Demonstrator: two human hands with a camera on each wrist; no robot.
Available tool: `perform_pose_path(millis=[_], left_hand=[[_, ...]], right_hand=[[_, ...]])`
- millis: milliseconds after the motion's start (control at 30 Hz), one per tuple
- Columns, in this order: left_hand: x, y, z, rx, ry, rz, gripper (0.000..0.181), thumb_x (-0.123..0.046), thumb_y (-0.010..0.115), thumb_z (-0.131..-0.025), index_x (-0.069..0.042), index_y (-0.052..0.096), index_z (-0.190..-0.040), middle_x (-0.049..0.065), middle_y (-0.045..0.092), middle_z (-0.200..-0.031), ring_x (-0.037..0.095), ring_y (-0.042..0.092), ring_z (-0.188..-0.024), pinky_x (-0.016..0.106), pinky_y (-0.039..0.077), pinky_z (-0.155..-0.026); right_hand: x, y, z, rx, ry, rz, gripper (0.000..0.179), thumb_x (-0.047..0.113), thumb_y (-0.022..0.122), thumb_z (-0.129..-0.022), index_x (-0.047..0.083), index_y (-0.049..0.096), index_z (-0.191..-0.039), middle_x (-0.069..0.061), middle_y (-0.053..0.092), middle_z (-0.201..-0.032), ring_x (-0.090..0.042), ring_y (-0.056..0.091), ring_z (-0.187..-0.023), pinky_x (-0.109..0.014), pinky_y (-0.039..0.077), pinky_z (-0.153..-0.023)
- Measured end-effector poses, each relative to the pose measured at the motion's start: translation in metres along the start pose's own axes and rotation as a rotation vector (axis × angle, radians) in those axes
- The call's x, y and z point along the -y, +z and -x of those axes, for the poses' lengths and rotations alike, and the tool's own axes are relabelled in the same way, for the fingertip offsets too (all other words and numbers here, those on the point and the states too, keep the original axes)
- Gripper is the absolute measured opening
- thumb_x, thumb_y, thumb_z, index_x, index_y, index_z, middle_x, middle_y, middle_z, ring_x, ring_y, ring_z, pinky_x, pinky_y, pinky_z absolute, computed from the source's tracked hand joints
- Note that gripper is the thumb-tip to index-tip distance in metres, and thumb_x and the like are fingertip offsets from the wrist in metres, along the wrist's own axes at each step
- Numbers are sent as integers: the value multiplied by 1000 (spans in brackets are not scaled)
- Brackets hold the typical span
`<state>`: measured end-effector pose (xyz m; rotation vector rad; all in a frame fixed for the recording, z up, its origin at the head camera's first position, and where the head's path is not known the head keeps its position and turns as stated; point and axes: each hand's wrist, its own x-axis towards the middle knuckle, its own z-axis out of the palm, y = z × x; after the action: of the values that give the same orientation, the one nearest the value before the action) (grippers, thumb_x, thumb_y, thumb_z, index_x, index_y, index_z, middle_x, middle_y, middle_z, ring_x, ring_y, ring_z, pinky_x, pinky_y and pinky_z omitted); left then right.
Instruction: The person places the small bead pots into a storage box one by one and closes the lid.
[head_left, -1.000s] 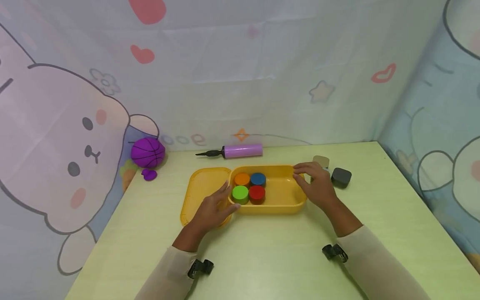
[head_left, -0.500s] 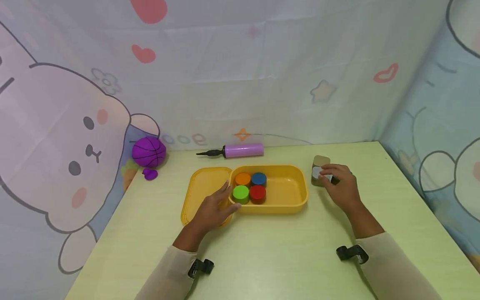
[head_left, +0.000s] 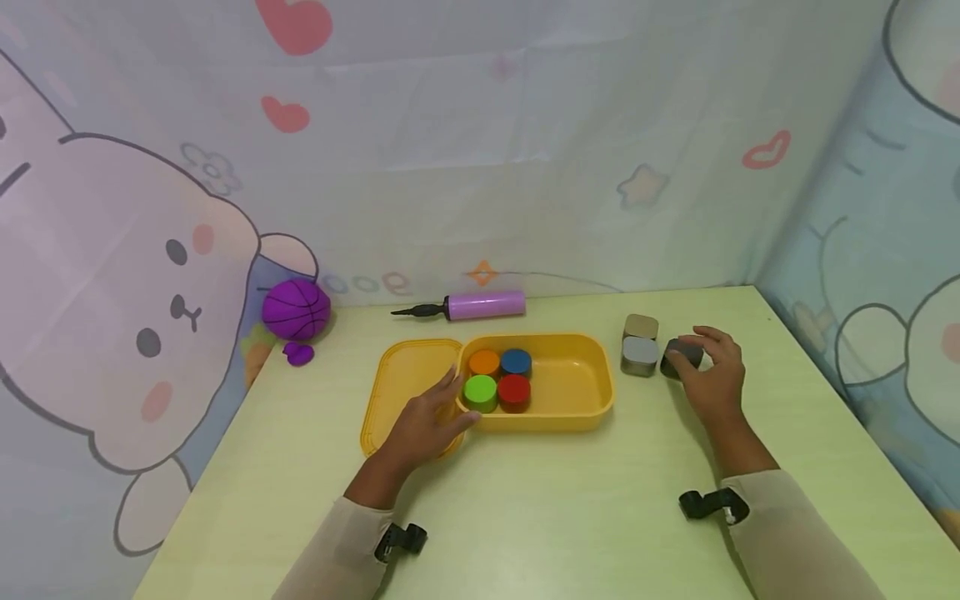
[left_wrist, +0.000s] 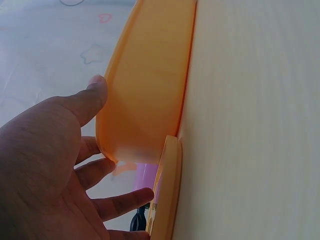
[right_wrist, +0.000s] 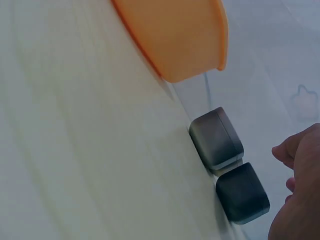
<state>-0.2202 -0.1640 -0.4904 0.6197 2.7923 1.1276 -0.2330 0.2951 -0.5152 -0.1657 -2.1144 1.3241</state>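
In the head view my left hand point(head_left: 427, 419) rests at the left end of a yellow plastic box point(head_left: 570, 422). Its thumb touches the rim and its spread fingers lie along the end wall, over the yellow lid point(head_left: 397, 367). Inside the box stand orange point(head_left: 483, 362), blue point(head_left: 516, 361), green point(head_left: 481, 392) and red point(head_left: 514, 392) round caps. My right hand point(head_left: 716, 379) hovers with bent fingers above a dark grey rounded-square block point(head_left: 681, 358); the right wrist view shows a gap between hand and block point(right_wrist: 243, 194). Beside it are a silver block point(head_left: 639, 356) and a tan one point(head_left: 641, 326).
A purple hand pump point(head_left: 486, 305) with a black nozzle lies behind the box. A purple ball point(head_left: 297, 309) and a small purple duck point(head_left: 299, 354) are at the table's back left corner. A printed cloth point(head_left: 555, 167) hangs behind the table.
My right hand has moved rightward from the box's right end, past the silver block, to above the dark grey block. The left hand has stayed at the box.
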Motion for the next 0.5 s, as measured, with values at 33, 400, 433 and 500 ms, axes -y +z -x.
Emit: perform_pose_path(millis=[33, 400, 433, 500], left_hand=[[0, 0, 0, 1, 0, 0, 78, -50, 73, -104, -18, 41, -168, 1, 29, -180, 34, 32, -166, 59, 31, -134], [-2, -1, 0, 8, -4, 11, 78, -49, 73, -104, -16, 42, -168, 1, 28, -180, 35, 31, -166, 60, 30, -134], [-2, -1, 0, 8, -6, 12, 78, -48, 73, -104, -17, 42, -168, 1, 28, -180, 35, 31, -167, 60, 30, -134], [-3, -1, 0, 8, -7, 13, 78, -48, 73, -104, -17, 42, -168, 1, 29, -180, 35, 31, -167, 60, 29, -134]], right_hand=[[-2, -1, 0, -3, 19, -2, 25, -2, 78, -95, -11, 75, -119, -25, 60, -148, -40, 47, -147, -58, 38, -117], [-11, -6, -2, 122, 253, 36, 47, 13, 80, -100, -5, 66, -141, -24, 47, -165, -42, 42, -156, -55, 41, -119], [-11, -7, -2, 130, 270, 44, 49, 13, 80, -100, -5, 65, -142, -24, 47, -165, -42, 42, -157, -56, 41, -120], [-12, -7, -2, 137, 309, 62, 53, 14, 82, -98, -4, 64, -145, -24, 50, -163, -40, 44, -155, -56, 42, -121]])
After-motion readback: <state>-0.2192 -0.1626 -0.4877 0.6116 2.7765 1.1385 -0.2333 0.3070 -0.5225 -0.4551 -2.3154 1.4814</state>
